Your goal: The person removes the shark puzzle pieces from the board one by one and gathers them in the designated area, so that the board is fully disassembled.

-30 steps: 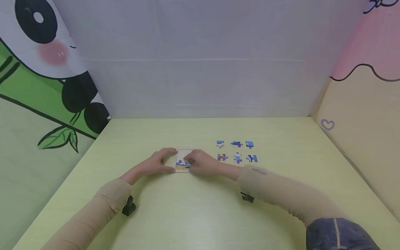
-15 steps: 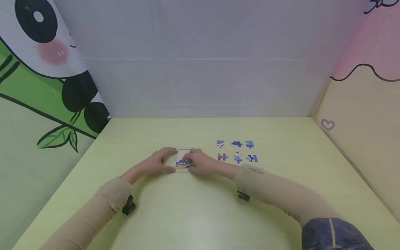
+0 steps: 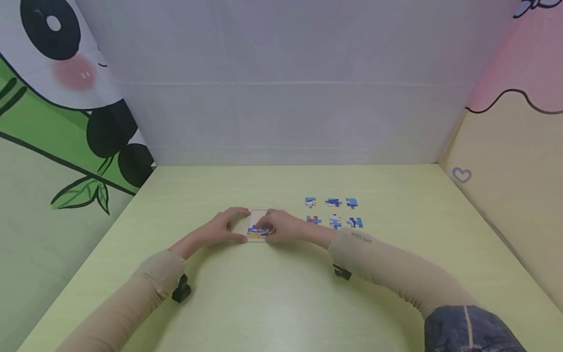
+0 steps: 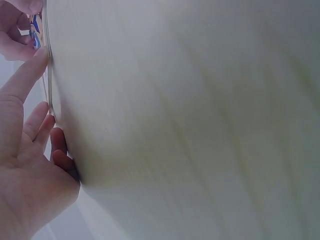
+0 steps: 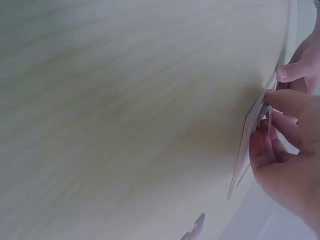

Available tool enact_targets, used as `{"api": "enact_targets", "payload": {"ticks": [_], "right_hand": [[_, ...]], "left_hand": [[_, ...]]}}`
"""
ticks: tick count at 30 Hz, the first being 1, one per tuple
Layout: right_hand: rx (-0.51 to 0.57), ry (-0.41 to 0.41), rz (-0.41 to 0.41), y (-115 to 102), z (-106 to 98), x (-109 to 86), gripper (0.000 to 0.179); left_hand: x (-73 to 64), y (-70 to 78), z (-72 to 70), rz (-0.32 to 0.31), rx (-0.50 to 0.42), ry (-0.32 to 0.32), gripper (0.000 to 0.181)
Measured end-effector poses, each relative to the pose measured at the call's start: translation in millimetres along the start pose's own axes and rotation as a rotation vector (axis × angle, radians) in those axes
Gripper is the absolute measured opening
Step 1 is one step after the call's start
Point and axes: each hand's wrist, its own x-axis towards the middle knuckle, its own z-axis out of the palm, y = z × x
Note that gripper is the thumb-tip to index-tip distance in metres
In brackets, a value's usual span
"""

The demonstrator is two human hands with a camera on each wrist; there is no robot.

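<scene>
A small white-edged puzzle board (image 3: 258,215) lies flat on the table, with joined blue and yellow pieces (image 3: 255,233) in its lower part. My left hand (image 3: 217,229) spans the board's left side, its thumb at the near corner and its index finger at the far one. Over the right half of the board, my right hand (image 3: 285,227) pinches a puzzle piece (image 5: 270,119) between thumb and fingers, mostly hidden by them. In the left wrist view the left thumb (image 4: 37,67) lies straight against the board's edge.
Several loose puzzle pieces lie in two rows right of the board, among them a red and blue piece (image 3: 313,221) and a blue one (image 3: 351,203). The pale table (image 3: 272,303) meets a white back wall (image 3: 281,117), with printed cloth at both sides.
My right hand and sleeve have shifted slightly left over the board and then hardly moved. The left hand, the board and the loose pieces stay where they were.
</scene>
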Motion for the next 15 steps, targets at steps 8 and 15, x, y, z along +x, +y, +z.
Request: {"api": "enact_targets", "payload": {"ticks": [8,15], "right_hand": [[-0.071,0.048,-0.010,0.3,0.7,-2.5,0.038],[-0.069,0.090,-0.013,1.8,4.0,-13.6,0.038]], "left_hand": [[-1.1,1.9,-1.3,-0.016,0.005,-0.003,0.075],[-2.1,3.6,-1.4,-0.020,0.013,-0.003,0.076]]}}
